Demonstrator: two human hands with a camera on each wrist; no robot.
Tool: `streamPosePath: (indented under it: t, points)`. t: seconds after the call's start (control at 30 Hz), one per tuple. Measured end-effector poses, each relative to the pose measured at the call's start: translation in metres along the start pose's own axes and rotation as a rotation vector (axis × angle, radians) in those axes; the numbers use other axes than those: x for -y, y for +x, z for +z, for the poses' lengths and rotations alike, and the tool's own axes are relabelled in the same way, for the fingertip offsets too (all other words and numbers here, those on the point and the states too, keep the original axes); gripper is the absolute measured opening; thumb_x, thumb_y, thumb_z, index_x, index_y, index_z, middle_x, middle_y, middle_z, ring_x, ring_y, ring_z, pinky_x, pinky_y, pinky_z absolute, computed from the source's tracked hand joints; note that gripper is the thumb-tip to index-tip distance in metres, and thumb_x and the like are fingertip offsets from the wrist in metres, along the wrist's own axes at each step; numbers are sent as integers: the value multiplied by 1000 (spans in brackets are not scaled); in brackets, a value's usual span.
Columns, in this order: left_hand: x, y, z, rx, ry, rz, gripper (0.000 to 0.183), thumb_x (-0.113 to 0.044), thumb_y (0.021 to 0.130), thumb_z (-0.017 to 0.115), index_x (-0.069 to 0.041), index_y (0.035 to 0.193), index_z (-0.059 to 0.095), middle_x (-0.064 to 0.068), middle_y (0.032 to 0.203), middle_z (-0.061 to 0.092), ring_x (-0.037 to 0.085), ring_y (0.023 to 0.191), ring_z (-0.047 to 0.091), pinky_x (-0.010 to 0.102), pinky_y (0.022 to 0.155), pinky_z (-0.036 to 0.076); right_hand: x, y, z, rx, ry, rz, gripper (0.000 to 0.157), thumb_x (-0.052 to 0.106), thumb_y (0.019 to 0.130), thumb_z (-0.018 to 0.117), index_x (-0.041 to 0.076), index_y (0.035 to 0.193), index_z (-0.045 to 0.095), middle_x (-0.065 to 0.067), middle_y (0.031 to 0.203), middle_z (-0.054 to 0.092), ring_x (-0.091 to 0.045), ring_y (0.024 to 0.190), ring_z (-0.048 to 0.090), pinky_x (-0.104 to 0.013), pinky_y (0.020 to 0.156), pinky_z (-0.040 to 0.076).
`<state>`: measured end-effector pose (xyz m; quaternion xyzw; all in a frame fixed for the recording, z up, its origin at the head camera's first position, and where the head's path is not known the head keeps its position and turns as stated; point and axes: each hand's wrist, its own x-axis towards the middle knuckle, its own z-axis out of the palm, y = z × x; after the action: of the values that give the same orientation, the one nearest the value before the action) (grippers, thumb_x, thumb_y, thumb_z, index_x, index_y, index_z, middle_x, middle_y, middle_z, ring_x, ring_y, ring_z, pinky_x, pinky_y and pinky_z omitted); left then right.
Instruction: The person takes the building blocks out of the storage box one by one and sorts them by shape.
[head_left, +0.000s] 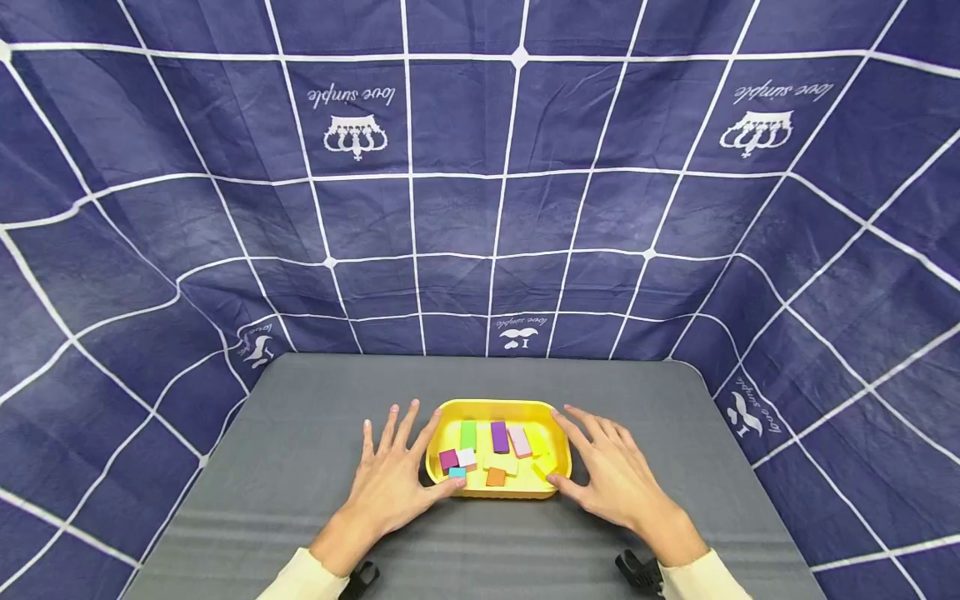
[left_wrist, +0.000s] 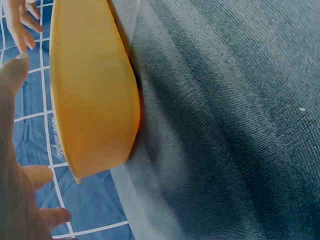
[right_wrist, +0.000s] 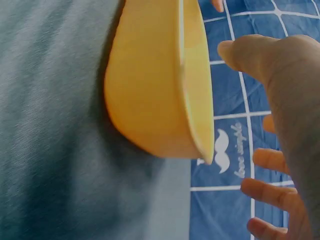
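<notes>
A yellow plastic tray [head_left: 491,493] with rounded corners sits on the grey table, holding several small coloured blocks. Among them are a green block [head_left: 468,436], a purple block [head_left: 500,437], a pink block [head_left: 520,442], a magenta block [head_left: 448,460], a blue block [head_left: 457,473] and an orange block [head_left: 496,477]. My left hand [head_left: 393,479] is spread at the tray's left end, thumb by the near corner. At the right end hovers my right hand [head_left: 618,471], fingers extended. Both wrist views show the thumbs apart from the tray wall [left_wrist: 95,90].
Grey cloth covers the table [head_left: 337,392], with soft folds near the front. A blue curtain [head_left: 465,217] with white grid lines rises behind and along both sides. Dark wrist straps [head_left: 637,573] sit under the cream sleeves [head_left: 701,579].
</notes>
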<state>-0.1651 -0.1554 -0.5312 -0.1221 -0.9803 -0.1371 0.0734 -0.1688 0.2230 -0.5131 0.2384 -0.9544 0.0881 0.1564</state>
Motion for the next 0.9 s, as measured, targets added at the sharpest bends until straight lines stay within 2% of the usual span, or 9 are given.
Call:
streamPosePath:
  t: [0.3,0.43,0.57,0.7,0.8,0.9]
  points:
    - [9,7,9,118,-56,25,121,-99,91,65,-32,186,32,14,194,31,49,180,28,85,139,15,8,24,-1,76,28,-126,92,55,94,93,24,173,57,-10,165,67,-38,143,70,-64,118,56]
    - [12,14,12,142,-87,53,125,-98,90,67,-29,187,30,13,194,30,48,180,27,84,139,18,13,37,-1,88,52,-184,85,48,95,94,23,169,61,-6,160,70,-31,135,72,-59,112,59]
    - [13,22,13,154,-130,94,127,-94,90,73,-25,187,29,13,195,28,48,180,27,84,138,23,19,53,-3,153,112,-202,78,44,98,93,26,168,63,1,157,70,-26,137,71,-55,108,60]
    - [13,28,12,171,-164,127,131,-89,89,79,-22,188,25,9,197,20,48,181,26,82,139,25,25,68,-2,235,134,-239,74,45,101,90,28,168,63,2,159,70,-26,146,69,-57,114,61]
    - [14,29,11,195,-172,134,134,-90,88,80,-22,188,23,5,198,15,45,181,25,80,140,25,30,79,2,277,128,-289,73,45,103,88,25,168,63,0,159,70,-27,146,70,-59,120,60]
    - [16,30,10,210,-191,136,136,-90,87,81,-20,188,23,5,198,17,45,182,25,79,141,25,36,90,6,301,110,-341,72,46,104,87,24,168,63,0,158,70,-22,140,72,-55,122,60]
